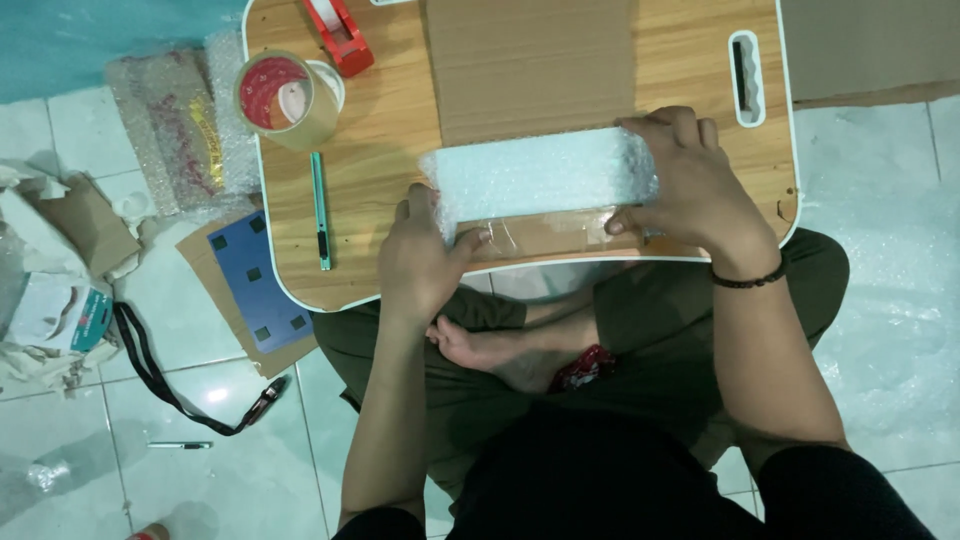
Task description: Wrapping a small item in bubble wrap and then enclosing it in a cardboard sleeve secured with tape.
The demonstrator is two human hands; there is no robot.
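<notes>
bubble-wrapped parcel [540,180] lies on the lap desk [400,150], wrap on and clear tape across its near edge, left hand [420,262] and right hand [690,185] fingers clamped on its ends, tape roll [288,98] and cutter [321,208] beside.

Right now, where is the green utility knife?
In the head view, the green utility knife lies on the left part of the wooden lap table, below the tape roll and beside the left hand.

It looks like a home: a tiled floor [200,400], a small lap tabletop [400,150], packing scraps [170,130] lying around.
</notes>
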